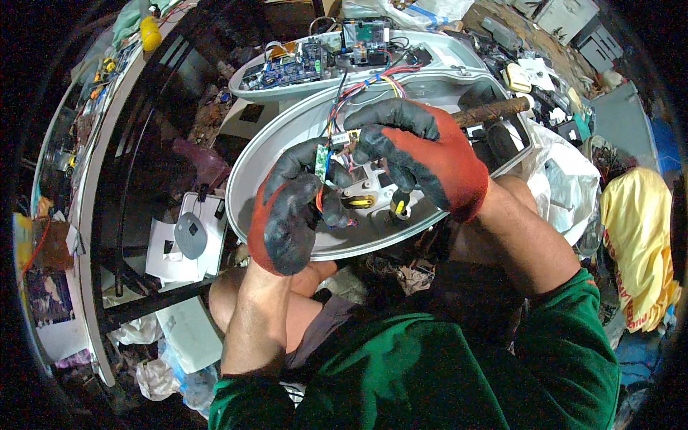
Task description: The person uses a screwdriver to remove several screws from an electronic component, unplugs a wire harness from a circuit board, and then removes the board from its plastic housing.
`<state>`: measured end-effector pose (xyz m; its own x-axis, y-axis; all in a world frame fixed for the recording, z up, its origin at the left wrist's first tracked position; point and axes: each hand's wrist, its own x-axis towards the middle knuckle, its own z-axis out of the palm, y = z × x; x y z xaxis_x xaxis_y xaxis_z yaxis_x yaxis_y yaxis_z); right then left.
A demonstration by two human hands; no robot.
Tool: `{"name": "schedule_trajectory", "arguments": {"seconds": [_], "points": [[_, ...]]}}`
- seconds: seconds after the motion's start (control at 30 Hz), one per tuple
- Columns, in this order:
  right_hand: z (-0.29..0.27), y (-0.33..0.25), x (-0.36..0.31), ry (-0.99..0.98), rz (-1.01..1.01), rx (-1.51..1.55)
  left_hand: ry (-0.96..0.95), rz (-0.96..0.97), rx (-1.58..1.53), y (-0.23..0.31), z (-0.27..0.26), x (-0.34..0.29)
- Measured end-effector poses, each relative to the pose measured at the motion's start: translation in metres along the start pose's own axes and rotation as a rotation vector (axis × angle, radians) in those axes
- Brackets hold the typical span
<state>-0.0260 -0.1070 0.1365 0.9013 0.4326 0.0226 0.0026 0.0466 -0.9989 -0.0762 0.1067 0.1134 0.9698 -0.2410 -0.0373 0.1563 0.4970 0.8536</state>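
Both my hands wear red and black work gloves over an oval grey plastic housing [240, 154] resting at my lap. My left hand [283, 211] is closed, its fingers pinching a small narrow green circuit board [320, 162] with coloured wires. Opposite it, my right hand [441, 154] is closed too, its fingertips at a small white-labelled connector [344, 137] beside the board. A bundle of coloured wires [383, 77] runs up to the housing's other half [240, 89], which carries blue circuit boards [301, 66]. Inside the housing sit a white bracket [369, 179] and yellow-and-black parts [360, 202].
A rusty brown rod [494, 112] lies across the housing's right side. Clear plastic bags [562, 179] and a yellow sack [634, 247] are at the right. Mixed electronic scrap [559, 107] lies beyond. Left are a grey oval device [190, 235] and a dark metal frame [154, 304].
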Motion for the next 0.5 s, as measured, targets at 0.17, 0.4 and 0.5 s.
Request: {"name": "schedule_trajectory", "arguments": {"seconds": [0.17,0.4,0.5], "points": [[0.002,-0.006,-0.001,0.026,-0.096,-0.14,-0.09,0.02,-0.142,0.001,-0.004,-0.001],[0.006,0.008,0.002,0.005,-0.223,-0.251,0.118,-0.045,0.061,0.002,0.001,0.0],[0.005,0.008,0.0,-0.001,-0.251,-0.287,0.117,-0.048,0.105,0.003,0.003,-0.002]]}}
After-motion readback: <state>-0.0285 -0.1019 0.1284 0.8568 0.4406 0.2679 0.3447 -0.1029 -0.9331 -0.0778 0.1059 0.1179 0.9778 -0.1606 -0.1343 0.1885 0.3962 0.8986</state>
